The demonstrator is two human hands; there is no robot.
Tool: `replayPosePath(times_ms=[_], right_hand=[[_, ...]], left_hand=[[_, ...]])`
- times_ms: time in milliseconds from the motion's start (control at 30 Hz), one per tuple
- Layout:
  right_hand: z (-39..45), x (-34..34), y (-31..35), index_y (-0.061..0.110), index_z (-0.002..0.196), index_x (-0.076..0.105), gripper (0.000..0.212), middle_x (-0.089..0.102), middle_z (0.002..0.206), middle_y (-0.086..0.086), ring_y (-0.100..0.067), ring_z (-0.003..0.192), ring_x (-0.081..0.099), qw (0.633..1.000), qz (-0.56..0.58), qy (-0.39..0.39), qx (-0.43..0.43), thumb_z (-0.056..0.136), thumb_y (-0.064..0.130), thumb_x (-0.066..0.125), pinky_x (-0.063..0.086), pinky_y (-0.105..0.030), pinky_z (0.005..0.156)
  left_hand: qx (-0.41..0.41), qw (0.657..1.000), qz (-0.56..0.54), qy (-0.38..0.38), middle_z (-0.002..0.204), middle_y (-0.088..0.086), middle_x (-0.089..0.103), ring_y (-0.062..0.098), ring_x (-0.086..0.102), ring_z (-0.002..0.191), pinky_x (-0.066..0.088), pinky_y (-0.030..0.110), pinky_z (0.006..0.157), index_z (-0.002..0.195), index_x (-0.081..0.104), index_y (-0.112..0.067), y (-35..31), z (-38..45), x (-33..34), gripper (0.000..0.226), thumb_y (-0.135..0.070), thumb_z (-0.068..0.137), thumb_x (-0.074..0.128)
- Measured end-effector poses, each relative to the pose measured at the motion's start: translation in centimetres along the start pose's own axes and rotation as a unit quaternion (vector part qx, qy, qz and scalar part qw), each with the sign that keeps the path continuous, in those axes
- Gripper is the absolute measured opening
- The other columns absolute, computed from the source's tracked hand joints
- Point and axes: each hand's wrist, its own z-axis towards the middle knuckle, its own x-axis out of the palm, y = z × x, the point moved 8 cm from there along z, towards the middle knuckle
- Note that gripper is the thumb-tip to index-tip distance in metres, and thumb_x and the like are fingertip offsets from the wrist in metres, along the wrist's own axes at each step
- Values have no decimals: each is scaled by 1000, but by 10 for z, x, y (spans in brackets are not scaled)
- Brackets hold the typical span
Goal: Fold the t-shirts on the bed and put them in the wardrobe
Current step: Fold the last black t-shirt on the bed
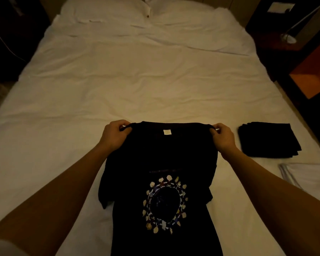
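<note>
A black t-shirt (166, 156) with a round ring print on its front lies spread at the near edge of the white bed (137, 85), collar away from me, its white neck label showing. My left hand (115, 134) pinches the shirt's left shoulder. My right hand (223, 137) pinches the right shoulder. The shoulders are lifted slightly off the sheet. The hem runs out of view at the bottom.
A folded stack of black shirts (269, 139) sits on the bed to the right. A folded white garment (307, 176) lies nearer, at the right edge. Two pillows (107, 12) lie at the head. A dark nightstand with a lamp (288, 37) stands at the right.
</note>
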Motion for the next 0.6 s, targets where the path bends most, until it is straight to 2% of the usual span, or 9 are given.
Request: replayPosePath(times_ms=[133,267,333,467,600], right_hand=[[48,22,-4,13,111,63,19,64,99,-11,-31,91,62,997,-73,29,-2,100,23,52,50,-40,81],[94,54,-14,11,116,63,23,66,103,-14,-27,82,57,989,-127,71,-6,100,22,51,46,-34,72],[113,72,-23,12,116,63,23,66,103,-14,-27,80,58,985,-143,95,-1,100,23,51,47,-36,72],[147,102,-46,14,113,64,22,67,104,-14,-28,81,59,977,-174,122,21,100,27,51,48,-37,74],[172,133,-61,14,112,66,24,68,106,-14,-35,92,63,969,-197,144,33,100,29,51,50,-39,78]], left_hand=[[-14,999,51,8,81,-8,66,19,65,84,52,37,80,89,71,-32,9,37,14,8,-38,90,66],[-57,996,69,29,82,-5,70,21,68,82,56,43,81,81,71,-39,39,75,32,24,-59,74,59],[-74,993,76,41,85,-4,71,21,68,84,55,42,81,83,71,-39,55,94,43,22,-58,78,61],[-94,987,100,78,93,-1,71,22,67,94,51,35,80,91,70,-34,84,133,64,5,-36,92,66],[-105,980,130,106,107,3,72,22,66,101,52,40,89,92,68,-36,111,163,82,3,-35,92,65]])
